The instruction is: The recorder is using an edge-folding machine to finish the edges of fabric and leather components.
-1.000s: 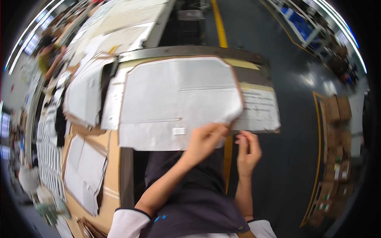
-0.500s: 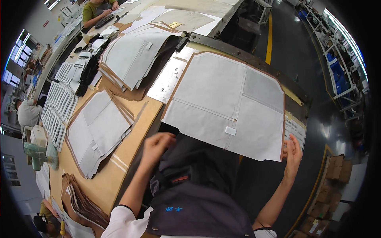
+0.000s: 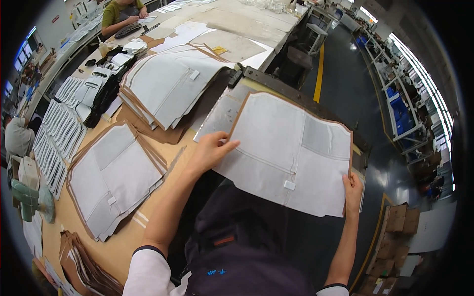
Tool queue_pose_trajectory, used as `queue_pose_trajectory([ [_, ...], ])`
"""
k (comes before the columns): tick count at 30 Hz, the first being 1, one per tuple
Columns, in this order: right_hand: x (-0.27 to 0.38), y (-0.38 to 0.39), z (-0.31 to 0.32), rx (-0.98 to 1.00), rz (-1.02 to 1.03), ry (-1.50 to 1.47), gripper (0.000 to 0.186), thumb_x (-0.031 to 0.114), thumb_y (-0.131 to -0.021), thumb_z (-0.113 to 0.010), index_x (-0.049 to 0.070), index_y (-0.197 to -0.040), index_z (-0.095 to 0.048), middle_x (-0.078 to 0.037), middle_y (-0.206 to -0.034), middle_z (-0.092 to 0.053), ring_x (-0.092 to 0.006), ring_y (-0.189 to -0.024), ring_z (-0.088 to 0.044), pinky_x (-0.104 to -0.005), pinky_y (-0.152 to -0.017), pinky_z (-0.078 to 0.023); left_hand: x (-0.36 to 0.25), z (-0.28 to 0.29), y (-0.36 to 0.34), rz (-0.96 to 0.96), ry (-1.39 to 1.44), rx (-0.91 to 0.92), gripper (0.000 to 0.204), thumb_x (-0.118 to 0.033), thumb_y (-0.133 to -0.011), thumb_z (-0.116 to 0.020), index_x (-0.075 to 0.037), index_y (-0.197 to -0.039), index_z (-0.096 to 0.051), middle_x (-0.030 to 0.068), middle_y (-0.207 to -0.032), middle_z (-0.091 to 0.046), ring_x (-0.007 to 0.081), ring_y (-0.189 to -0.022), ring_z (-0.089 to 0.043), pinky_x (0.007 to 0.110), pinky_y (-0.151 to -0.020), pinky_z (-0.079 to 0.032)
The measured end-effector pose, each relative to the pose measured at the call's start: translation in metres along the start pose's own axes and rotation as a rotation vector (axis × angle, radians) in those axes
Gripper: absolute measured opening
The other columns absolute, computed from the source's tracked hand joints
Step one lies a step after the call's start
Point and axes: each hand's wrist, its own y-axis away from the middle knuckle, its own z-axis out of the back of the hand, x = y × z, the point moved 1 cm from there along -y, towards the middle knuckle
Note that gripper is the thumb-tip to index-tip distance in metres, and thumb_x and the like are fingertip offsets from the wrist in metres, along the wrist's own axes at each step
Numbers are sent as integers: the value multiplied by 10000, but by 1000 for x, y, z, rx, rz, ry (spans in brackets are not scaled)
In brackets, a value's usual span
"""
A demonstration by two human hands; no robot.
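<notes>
A large white panel (image 3: 266, 128) with brown edges, stitched seams, a grey patch and a small white tag is held up in front of me. My left hand (image 3: 212, 152) grips its left edge, thumb on top and fingers underneath. At the right edge my right hand (image 3: 352, 191) pinches the panel between thumb and fingers. The panel tilts over a metal plate (image 3: 217, 114) at the table corner, its near edge above my dark apron (image 3: 237, 232).
Left of me, the wooden table (image 3: 173, 170) bears a near stack of similar panels (image 3: 116, 172), a farther stack (image 3: 165, 84) and brown folded pieces (image 3: 86, 266). Rows of white strips (image 3: 61, 128) lie beyond. A co-worker (image 3: 121, 17) sits at the far left. Cardboard boxes (image 3: 395, 241) stand at right.
My left hand has moved up and taken hold of the panel's left edge. The right hand has closed on the right edge. The panel's far side has lifted and tilted toward me.
</notes>
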Motion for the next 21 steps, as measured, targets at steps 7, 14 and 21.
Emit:
queue_pose_trajectory([
  [7,133,3,-18,-242,229,155,212,112,-1045,-612,-45,-1164,-690,-61,-983,-711,-99,-894,-629,-272,-821,-501,-12,40,34,-227,45,-102,225,-172,-979,-715,34,-1069,-715,192,-834,-703,209,-739,-698,321,-695,-522],
  [14,242,-131,-160,133,404,-118,220,105,-1021,-652,-53,-1168,-695,-58,-1026,-728,-98,-926,-654,-252,-823,-506,75,141,46,-56,485,-637,190,-162,-1004,-718,17,-1066,-726,-31,-884,-678,35,-793,-577,207,-698,-465],
  [21,369,-314,-338,372,668,-27,292,214,-920,-739,-24,-1089,-736,-131,-957,-758,-157,-887,-712,-312,-788,-540,118,206,-44,-135,724,-906,245,-201,-1035,-672,31,-1098,-718,11,-937,-693,52,-842,-597,200,-751,-470],
])
